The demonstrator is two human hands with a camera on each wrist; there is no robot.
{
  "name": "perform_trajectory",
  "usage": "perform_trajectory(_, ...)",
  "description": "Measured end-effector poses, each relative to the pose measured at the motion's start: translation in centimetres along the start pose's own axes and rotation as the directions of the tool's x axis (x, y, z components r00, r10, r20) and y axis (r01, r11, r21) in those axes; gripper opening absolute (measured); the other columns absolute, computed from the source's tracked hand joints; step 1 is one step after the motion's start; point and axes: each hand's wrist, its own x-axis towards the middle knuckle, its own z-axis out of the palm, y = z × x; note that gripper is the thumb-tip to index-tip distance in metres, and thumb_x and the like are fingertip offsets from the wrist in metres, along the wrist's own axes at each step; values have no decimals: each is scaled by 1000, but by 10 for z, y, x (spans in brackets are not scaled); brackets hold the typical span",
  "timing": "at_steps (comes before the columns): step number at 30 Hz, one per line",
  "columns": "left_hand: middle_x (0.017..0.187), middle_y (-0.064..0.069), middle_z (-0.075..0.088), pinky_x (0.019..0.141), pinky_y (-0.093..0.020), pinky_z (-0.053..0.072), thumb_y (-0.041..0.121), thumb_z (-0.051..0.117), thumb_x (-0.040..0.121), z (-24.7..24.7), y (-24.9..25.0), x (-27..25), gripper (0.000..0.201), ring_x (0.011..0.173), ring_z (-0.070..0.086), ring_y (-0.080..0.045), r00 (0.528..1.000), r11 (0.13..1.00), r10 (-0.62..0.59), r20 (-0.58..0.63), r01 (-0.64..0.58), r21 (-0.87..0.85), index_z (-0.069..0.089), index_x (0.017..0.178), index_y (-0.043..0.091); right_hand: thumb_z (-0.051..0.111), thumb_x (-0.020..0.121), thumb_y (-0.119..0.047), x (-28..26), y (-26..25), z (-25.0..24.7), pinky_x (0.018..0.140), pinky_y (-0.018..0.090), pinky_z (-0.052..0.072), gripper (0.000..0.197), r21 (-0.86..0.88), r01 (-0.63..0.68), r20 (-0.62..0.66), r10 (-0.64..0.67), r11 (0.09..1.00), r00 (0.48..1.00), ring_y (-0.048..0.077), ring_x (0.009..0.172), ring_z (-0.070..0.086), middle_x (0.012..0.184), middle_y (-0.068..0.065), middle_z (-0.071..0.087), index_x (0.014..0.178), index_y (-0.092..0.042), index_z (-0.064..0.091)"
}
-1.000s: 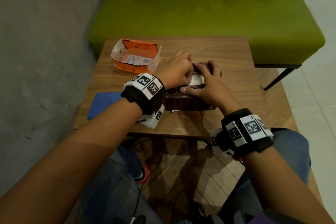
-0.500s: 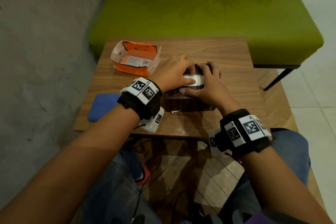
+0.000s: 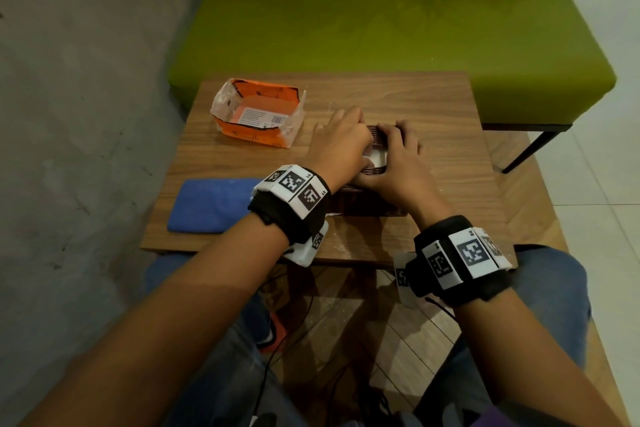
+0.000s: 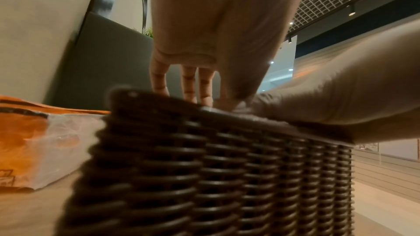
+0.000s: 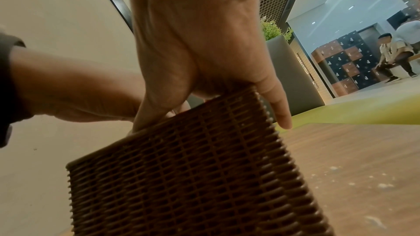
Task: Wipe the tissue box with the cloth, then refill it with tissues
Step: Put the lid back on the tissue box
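A dark brown woven tissue box (image 3: 360, 204) stands in the middle of the small wooden table (image 3: 433, 104). Both hands lie on its top. My left hand (image 3: 341, 146) reaches over from the left, and its straight fingers (image 4: 188, 82) touch the lid. My right hand (image 3: 394, 159) lies flat on the right part of the lid, its thumb along the near edge and its little finger (image 5: 279, 109) hanging past the side. A bit of white tissue (image 3: 376, 159) shows between the hands. The folded blue cloth (image 3: 211, 204) lies at the table's left front, untouched.
An opened orange and clear tissue wrapper (image 3: 258, 114) sits at the back left of the table, just left of the box. A green padded bench (image 3: 381, 21) stands behind the table. A grey wall runs along the left. My knees are under the table's front edge.
My left hand has slid a little to the right over the white tissue, so less of it shows. My right hand has stayed on the box top.
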Motion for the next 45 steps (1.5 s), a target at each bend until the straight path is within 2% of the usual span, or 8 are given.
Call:
perform_trajectory(13, 96, -1, 50, 82, -36, 40, 25, 60, 75, 0, 2, 3, 8, 102, 46, -22, 993, 985, -117, -22, 113, -127, 63, 81, 19, 76, 62, -55, -3, 0, 2, 97, 61, 40, 102, 0, -2, -2, 2, 1000, 1000, 29, 141, 17, 158, -2, 5, 145, -27, 24)
perform_trajectory(20, 74, 3, 57, 53, -28, 35, 27, 62, 76, -13, -4, 0, 11, 69, 52, -17, 986, 932, -164, -5, 153, -328, 58, 79, 17, 76, 61, -63, -7, -2, 0, 105, 55, 36, 105, 44, 18, -17, -17, 999, 1000, 28, 141, 15, 157, 0, 9, 146, -25, 26)
perform_trajectory(26, 83, -4, 62, 65, -33, 43, 24, 52, 84, -8, -9, -9, 9, 73, 55, -19, 983, 870, -173, -58, 124, -478, 53, 87, 15, 75, 61, -64, -8, -3, -1, 106, 55, 36, 105, 38, 21, -22, -20, 999, 1000, 27, 142, 14, 158, -1, 8, 146, -26, 25)
perform_trajectory(29, 97, -5, 60, 76, -26, 44, 16, 49, 90, -3, -13, -18, 6, 86, 56, -12, 964, 694, -229, -132, 67, -716, 51, 94, 13, 73, 61, -67, -9, -3, -1, 107, 55, 35, 109, 26, 29, -30, -28, 999, 999, 27, 143, 14, 158, -1, 9, 147, -24, 24)
perform_trajectory(31, 105, -3, 57, 85, -24, 44, 14, 45, 91, 3, -17, -28, 13, 98, 55, -12, 901, 632, -339, -269, 6, -775, 50, 102, 13, 73, 60, -69, -10, -2, -1, 109, 53, 34, 114, 32, 35, -49, -33, 999, 998, 26, 144, 14, 159, 0, 10, 149, -20, 21)
perform_trajectory(33, 116, -3, 53, 94, -26, 40, 17, 42, 94, 12, -15, -39, 22, 110, 50, -12, 855, 648, -402, -326, 14, -761, 48, 115, 15, 71, 60, -70, -12, 0, 0, 112, 48, 32, 117, 36, 50, -77, -47, 998, 996, 25, 144, 16, 159, 0, 13, 149, -16, 20)
perform_trajectory(37, 137, -7, 47, 107, -34, 30, 25, 34, 99, 31, 6, -47, 40, 129, 39, -18, 891, 815, -370, -264, 175, -552, 41, 135, 11, 73, 67, -59, -13, 2, 3, 110, 44, 34, 102, 20, 90, -138, -86, 996, 987, 27, 140, 26, 156, 3, 21, 146, -12, 29)
perform_trajectory(45, 127, -12, 60, 104, -39, 39, 22, 30, 91, 46, 0, -23, 47, 124, 50, -25, 809, 862, -432, -400, 239, -448, 52, 128, 4, 71, 71, -57, 7, 0, 3, 108, 36, 31, 95, -20, 96, -168, -98, 995, 981, 26, 138, 28, 155, 3, 24, 145, -13, 32)
